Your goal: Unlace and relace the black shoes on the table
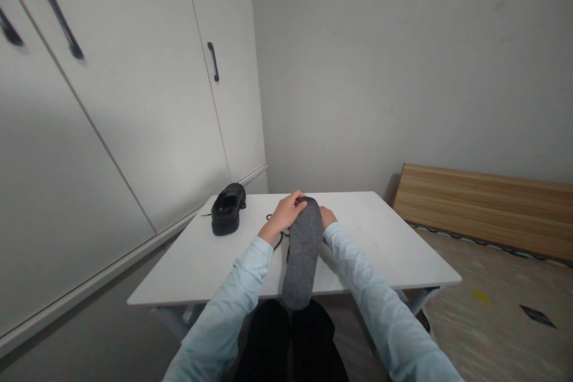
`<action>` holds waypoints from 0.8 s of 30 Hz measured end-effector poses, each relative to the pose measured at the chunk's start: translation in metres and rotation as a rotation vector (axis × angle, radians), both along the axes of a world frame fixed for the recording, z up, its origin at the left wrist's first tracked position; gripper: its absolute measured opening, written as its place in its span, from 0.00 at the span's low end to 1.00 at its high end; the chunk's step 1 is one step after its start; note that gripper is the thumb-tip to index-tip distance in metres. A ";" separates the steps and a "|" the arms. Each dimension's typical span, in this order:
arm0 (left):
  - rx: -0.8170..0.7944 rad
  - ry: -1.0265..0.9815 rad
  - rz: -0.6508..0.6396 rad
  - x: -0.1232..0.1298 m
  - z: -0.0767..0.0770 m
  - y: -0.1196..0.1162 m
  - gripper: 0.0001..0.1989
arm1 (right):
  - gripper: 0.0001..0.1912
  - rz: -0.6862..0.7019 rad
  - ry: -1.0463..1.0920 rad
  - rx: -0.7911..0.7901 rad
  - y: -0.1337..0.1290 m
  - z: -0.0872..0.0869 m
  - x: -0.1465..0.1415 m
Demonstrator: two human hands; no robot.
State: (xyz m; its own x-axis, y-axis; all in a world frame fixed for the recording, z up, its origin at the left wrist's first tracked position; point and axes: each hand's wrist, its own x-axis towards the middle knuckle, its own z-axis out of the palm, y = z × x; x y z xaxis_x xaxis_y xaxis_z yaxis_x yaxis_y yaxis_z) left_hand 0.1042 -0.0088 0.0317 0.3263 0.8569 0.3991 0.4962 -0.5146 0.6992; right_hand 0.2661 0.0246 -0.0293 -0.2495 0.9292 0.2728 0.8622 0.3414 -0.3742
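A long grey felt insole point(304, 250) stands tilted in front of me, its lower end past the table's near edge. My left hand point(286, 213) pinches its upper end, thumb on the face and fingers over the top. My right hand point(328, 216) is curled at the insole's right edge; its fingertips and whatever they grip are hidden behind it. Black laces point(280, 241) show beside my left wrist, and a dark thing behind the insole is mostly covered. To the left, a black shoe point(226, 215) rests on the table, its opening towards me.
The white table point(380, 250) spans the space before my knees. White cabinets point(134, 71) with dark handles line the left side, and a grey wall is behind. A wood-grain board point(483, 209) leans at the right, above a floor point(487, 316) with scattered marks.
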 end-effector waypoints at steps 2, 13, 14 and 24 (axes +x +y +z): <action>0.020 0.048 -0.015 -0.002 0.001 -0.003 0.08 | 0.11 -0.003 -0.066 -0.016 -0.003 0.002 -0.001; 0.219 0.451 -0.149 -0.016 0.008 -0.011 0.10 | 0.15 0.038 -0.257 -0.038 -0.019 0.022 -0.005; 0.252 0.500 -0.163 -0.017 0.007 -0.011 0.09 | 0.15 0.039 -0.266 -0.041 -0.019 0.024 -0.005; 0.411 0.781 -0.173 -0.003 0.004 -0.018 0.09 | 0.21 -0.002 -0.373 -0.057 -0.015 0.038 -0.005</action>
State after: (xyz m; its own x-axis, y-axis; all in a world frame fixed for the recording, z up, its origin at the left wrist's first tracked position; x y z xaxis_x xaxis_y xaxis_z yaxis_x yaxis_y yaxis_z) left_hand 0.1012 -0.0268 0.0357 0.7446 0.6088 0.2737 0.6451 -0.7617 -0.0608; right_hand 0.2609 0.0091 0.0091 -0.3205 0.9407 0.1116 0.9434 0.3276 -0.0524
